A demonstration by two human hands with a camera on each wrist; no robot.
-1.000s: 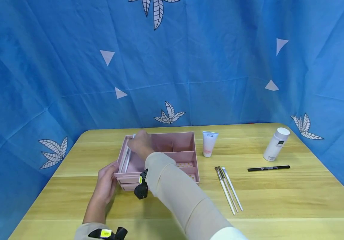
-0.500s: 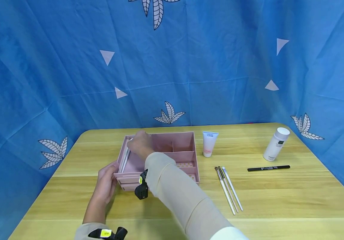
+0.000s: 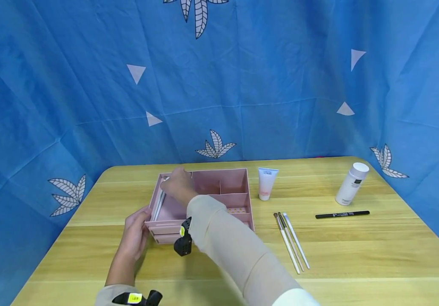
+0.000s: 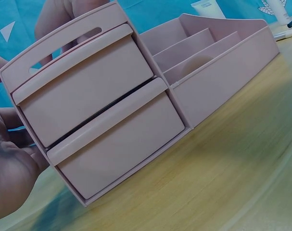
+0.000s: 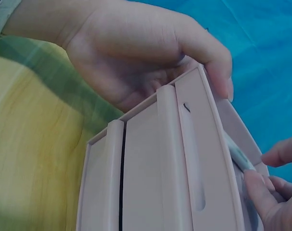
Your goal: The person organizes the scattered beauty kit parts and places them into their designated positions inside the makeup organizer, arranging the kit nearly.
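Note:
A pink two-drawer organizer box (image 3: 167,228) stands at the left of the table. My left hand (image 3: 134,236) grips its left wall, thumb over the rim, as the right wrist view also shows. My right hand (image 3: 179,185) reaches into the long left compartment of the top. There its thumb and fingers pinch a slim white makeup brush (image 5: 238,153). White brush handles (image 3: 160,206) lie lengthwise along the left wall; their far ends are hidden by the hand. Both drawer fronts (image 4: 121,139) are closed in the left wrist view.
Right of the box stands a pink-white tube (image 3: 266,184). Three makeup brushes (image 3: 292,248) lie on the wooden table (image 3: 357,250). A black pen-like stick (image 3: 342,214) and a white bottle (image 3: 351,185) are farther right. A blue curtain (image 3: 280,85) hangs behind.
The white handles have come closer together toward the compartment's left wall, and the right hand has shifted only slightly. My left hand keeps its grip on the box.

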